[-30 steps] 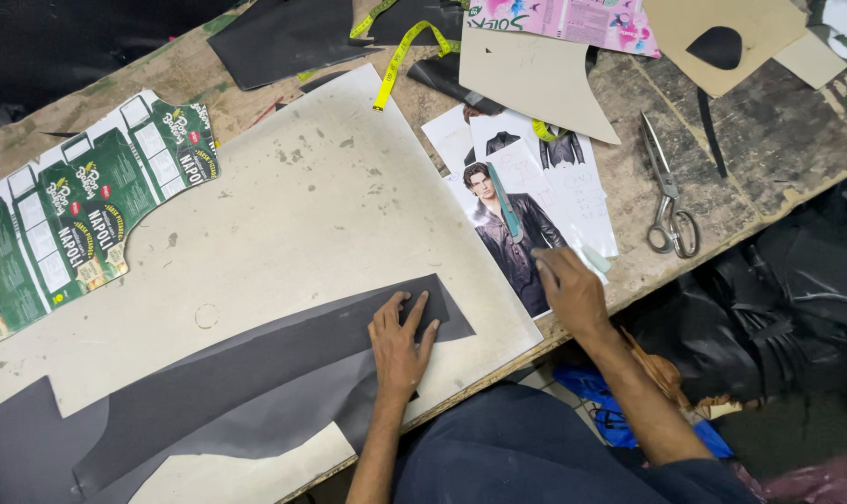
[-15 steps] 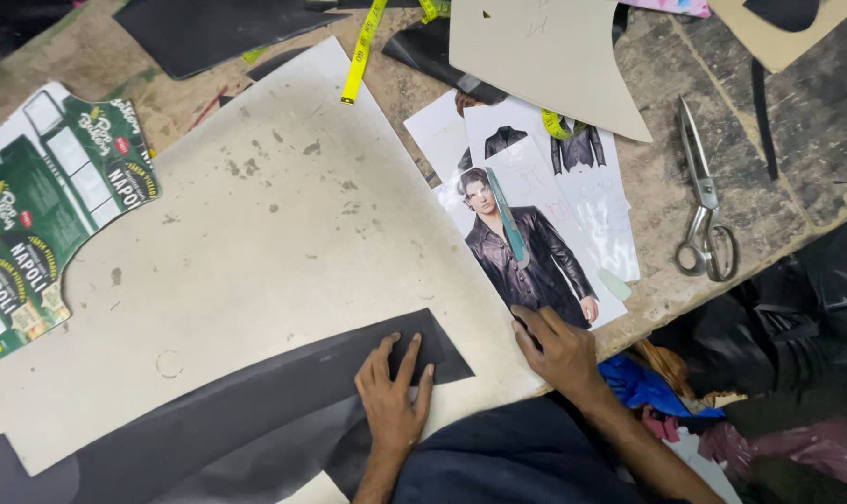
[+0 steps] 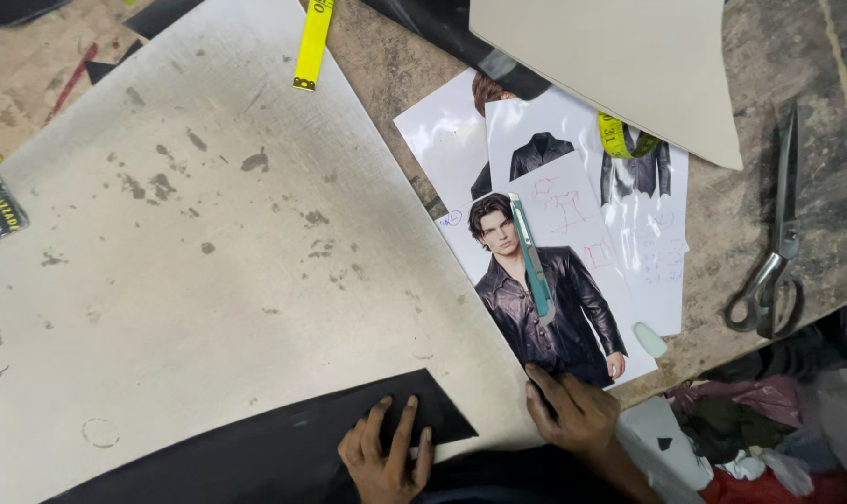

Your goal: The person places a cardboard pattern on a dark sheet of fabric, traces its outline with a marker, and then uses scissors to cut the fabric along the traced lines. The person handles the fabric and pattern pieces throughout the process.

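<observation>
My left hand (image 3: 386,453) lies flat with fingers spread on the pointed end of a black leather piece (image 3: 274,443), which rests on a large stained grey board (image 3: 209,243). My right hand (image 3: 573,411) sits at the board's lower right corner, fingertips touching the bottom edge of a printed photo of a person in a black leather jacket (image 3: 554,299). A teal utility knife (image 3: 533,261) lies on that photo. Neither hand holds anything.
More printed sheets with jacket pictures (image 3: 592,159) lie under a yellow tape measure (image 3: 620,138). Steel scissors (image 3: 769,252) lie at the right on the worn wooden table (image 3: 816,140). A cream pattern card (image 3: 629,56) covers the top. Cloth scraps (image 3: 760,429) pile below the table edge.
The view has moved in closer and lower. My right hand slid down from the photo's lower edge to the board's corner. My left hand stays flat on the black leather.
</observation>
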